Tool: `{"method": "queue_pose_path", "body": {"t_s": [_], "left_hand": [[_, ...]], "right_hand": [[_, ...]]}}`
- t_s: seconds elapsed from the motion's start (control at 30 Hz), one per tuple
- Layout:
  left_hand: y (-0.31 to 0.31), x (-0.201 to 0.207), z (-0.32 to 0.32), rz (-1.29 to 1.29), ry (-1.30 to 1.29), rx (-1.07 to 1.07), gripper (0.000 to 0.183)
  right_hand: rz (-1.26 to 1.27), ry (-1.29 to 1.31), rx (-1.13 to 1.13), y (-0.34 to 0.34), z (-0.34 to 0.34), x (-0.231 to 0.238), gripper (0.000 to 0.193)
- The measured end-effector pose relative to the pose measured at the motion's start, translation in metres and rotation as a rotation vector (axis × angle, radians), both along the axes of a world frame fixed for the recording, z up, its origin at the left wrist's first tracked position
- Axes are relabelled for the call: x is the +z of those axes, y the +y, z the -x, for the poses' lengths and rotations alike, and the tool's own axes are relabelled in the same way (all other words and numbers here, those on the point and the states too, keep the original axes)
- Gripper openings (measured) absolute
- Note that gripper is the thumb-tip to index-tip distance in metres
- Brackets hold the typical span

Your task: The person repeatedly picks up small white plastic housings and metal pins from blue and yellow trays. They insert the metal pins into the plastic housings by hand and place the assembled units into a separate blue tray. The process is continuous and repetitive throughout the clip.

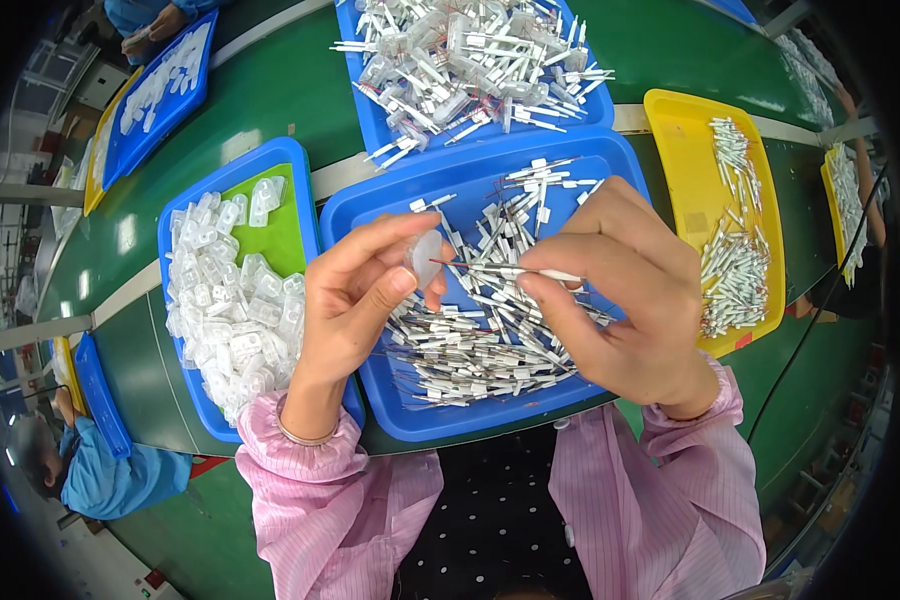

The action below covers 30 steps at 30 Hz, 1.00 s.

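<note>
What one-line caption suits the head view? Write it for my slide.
Left hand holds a clear plastic cap; right hand brings a thin white tube to it above a blue tray.

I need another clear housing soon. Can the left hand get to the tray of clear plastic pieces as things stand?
Probably yes. The left hand hovers right beside the blue tray of clear plastic pieces, with nothing between them, but its fingers already pinch a clear cap, so it would have to free them first.

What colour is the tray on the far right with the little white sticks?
Yellow. The tray shows clearly in the head view, right of the blue one.
</note>
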State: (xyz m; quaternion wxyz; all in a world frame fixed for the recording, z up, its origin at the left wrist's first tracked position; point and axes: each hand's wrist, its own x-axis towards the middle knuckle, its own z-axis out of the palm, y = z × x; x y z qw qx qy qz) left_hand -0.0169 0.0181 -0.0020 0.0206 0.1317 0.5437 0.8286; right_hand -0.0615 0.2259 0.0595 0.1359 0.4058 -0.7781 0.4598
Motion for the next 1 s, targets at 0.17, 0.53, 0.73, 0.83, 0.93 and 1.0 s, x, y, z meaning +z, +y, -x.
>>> {"method": "queue_pose_path", "body": {"t_s": [0.17, 0.53, 0.73, 0.83, 0.93, 1.0], "left_hand": [[0.004, 0.0, -0.001, 0.072, 0.046, 0.024, 0.033], [0.011, -0.005, -0.009, 0.033, -0.086, 0.004, 0.024], [0.025, -0.004, -0.015, 0.215, -0.015, 0.219, 0.023], [0.017, -0.008, -0.015, 0.401, 0.112, 0.185, 0.025], [0.016, -0.01, -0.015, 0.358, 0.105, 0.121, 0.026], [0.02, -0.009, -0.016, 0.243, 0.025, 0.116, 0.026]], "right_hand": [[-0.009, -0.028, -0.006, -0.003, -0.003, -0.004, 0.017], [0.147, -0.256, 0.019, -0.015, -0.001, -0.038, 0.007], [0.15, -0.134, -0.074, -0.017, -0.008, -0.046, 0.015], [0.155, -0.087, -0.041, -0.016, -0.01, -0.051, 0.019], [0.141, -0.032, -0.039, -0.01, -0.017, -0.052, 0.02], [0.128, 0.019, -0.06, -0.007, -0.021, -0.05, 0.02]]}}
